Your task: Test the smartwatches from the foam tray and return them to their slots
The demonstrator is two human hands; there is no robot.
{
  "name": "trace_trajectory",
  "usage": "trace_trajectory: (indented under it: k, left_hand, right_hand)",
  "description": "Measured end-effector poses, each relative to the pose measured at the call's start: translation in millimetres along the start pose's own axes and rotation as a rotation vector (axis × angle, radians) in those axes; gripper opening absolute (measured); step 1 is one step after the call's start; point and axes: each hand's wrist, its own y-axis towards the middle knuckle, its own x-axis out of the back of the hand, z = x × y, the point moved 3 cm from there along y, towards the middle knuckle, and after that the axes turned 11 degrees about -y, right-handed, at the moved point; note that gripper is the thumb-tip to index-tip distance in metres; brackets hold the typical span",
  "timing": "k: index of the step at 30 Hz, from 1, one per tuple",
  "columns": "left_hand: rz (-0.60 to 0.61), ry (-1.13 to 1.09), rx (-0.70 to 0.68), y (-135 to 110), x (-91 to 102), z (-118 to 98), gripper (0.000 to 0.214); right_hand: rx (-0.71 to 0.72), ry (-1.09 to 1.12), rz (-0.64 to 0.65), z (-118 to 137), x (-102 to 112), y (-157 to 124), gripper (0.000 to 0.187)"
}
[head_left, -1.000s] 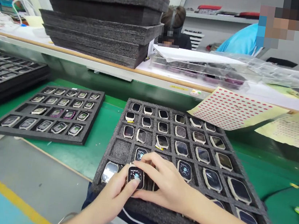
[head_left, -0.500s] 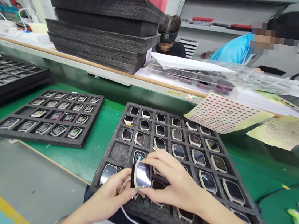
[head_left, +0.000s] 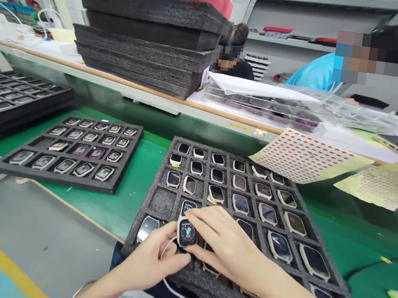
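Observation:
A smartwatch [head_left: 187, 233] without a strap is tilted up over the near left part of a black foam tray [head_left: 162, 204]. Its lit screen shows a watch face. My right hand [head_left: 230, 246] grips the watch from the right, fingers at its top edge and thumb low by its side. On the other side, my left hand [head_left: 155, 258] is closed around a white cable [head_left: 168, 246] right against the watch; the cable's end is hidden. Just behind, another watch [head_left: 188, 208] with a lit screen sits in its slot. Other watches with dark screens fill slots around my hands.
At the left lies a smaller foam tray [head_left: 59, 179] of watches, with stacked trays [head_left: 23, 116] beyond. Black foam sheets [head_left: 146, 49] are piled on the raised shelf. A dotted sticker sheet [head_left: 308, 156] hangs from its edge. Two people sit behind it.
The held watch's screen has gone from a bright reflection to a visible lit face. My hands keep their hold, and the whole view has shifted slightly.

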Motion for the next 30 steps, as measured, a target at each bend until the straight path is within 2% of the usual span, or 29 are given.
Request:
trace_trajectory:
  k: [7,14,30]
  left_hand:
    - [-0.105,-0.033,-0.086,6,-1.3,2,0.02]
    - [-0.063,-0.079,-0.081,0,0.1,-1,0.027]
    - [-0.076,-0.039,-0.058,-2,-2.7,-3,0.027]
  right_hand:
    - [0.038,0.045,0.045,-2,-12,4,0.039]
    - [0.016,0.218,-0.11,-3,-22,-2,0.041]
    - [0.002,0.236,-0.138,-2,-28,-7,0.042]
